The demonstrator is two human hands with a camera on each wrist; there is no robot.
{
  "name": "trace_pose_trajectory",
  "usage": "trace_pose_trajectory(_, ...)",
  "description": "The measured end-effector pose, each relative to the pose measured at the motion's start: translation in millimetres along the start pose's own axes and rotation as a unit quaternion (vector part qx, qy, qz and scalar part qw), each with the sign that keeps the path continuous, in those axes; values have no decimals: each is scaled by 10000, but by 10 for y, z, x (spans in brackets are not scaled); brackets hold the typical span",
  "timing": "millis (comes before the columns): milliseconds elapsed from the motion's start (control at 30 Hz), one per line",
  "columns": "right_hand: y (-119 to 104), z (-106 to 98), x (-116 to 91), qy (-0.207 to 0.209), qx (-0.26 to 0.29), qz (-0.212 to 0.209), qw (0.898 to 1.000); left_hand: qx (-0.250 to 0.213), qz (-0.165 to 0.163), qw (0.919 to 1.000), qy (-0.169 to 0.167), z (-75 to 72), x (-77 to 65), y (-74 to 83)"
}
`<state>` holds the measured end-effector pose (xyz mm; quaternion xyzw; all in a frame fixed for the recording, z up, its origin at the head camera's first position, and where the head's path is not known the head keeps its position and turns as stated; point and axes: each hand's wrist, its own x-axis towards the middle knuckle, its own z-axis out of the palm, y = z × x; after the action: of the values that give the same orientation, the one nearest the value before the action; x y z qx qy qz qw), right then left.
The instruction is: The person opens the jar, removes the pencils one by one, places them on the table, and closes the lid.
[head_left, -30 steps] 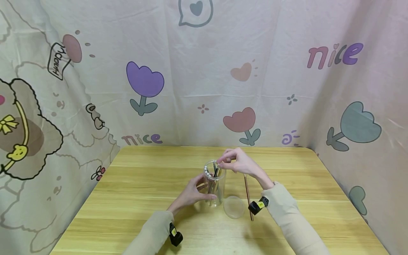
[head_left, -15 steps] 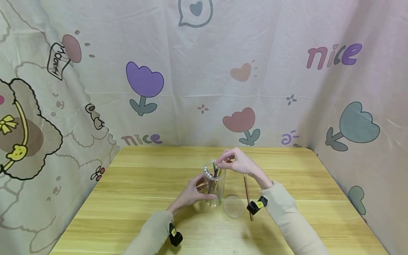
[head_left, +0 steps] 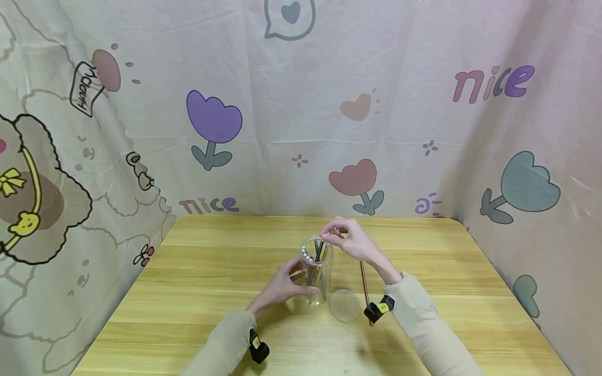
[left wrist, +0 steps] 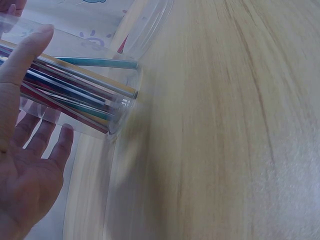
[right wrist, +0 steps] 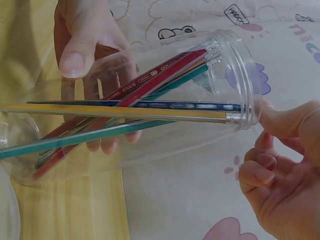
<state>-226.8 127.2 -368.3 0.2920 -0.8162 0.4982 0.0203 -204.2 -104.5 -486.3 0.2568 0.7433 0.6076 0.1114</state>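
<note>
In the head view a clear plastic jar (head_left: 328, 277) stands on the table, with several pencils (right wrist: 165, 112) inside in red, teal, yellow and navy. My left hand (head_left: 284, 282) grips the jar low on its side. Its thumb (left wrist: 30, 47) lies across the near side and the other fingers are on the far side. My right hand (head_left: 350, 240) is at the open mouth, thumb and forefinger drawn together at the rim (right wrist: 250, 82), right by the end of the navy pencil (right wrist: 200, 105). I cannot tell whether they pinch it. The other fingers are curled.
A round translucent lid (head_left: 345, 306) lies flat just right of the jar. Beyond it a copper-coloured pencil (head_left: 364, 284) lies on the wooden table (head_left: 211, 271), partly under the right wrist. A printed cloth (head_left: 282, 172) hangs behind the table and along its sides.
My right fingertips have shifted slightly up at the jar's rim. The left hand, jar, lid and loose pencil stay where they were.
</note>
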Motion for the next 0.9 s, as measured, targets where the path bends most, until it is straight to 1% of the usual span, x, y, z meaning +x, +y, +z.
trace_pose_trajectory(167, -14, 35, -23, 310, 179, 128, 9993, 47, -37, 10000, 19, 0, 2, -4)
trace_pose_trajectory(267, -20, 57, -29, 449, 405, 214, 9979, 59, -42, 10000, 33, 1, 2, -5)
trace_pose_trajectory(367, -6, 75, -29, 452, 766, 92, 9960, 21, -40, 10000, 42, 1, 3, -2)
trace_pose_trajectory(500, 24, 95, -26, 428, 1264, -284, 9906, -30, -32, 10000, 35, 1, 0, 7)
trace_pose_trajectory(567, 31, 101, -27, 492, 1442, -391, 9875, -26, -42, 10000, 40, 2, 0, 11)
trace_pose_trajectory(733, 24, 98, -30, 714, 1783, -443, 9804, -27, -99, 9999, 61, 6, 0, 14)
trace_pose_trajectory(900, 2, 76, -42, 756, 2209, -397, 9716, -16, -126, 9999, 84, 4, -2, 14)
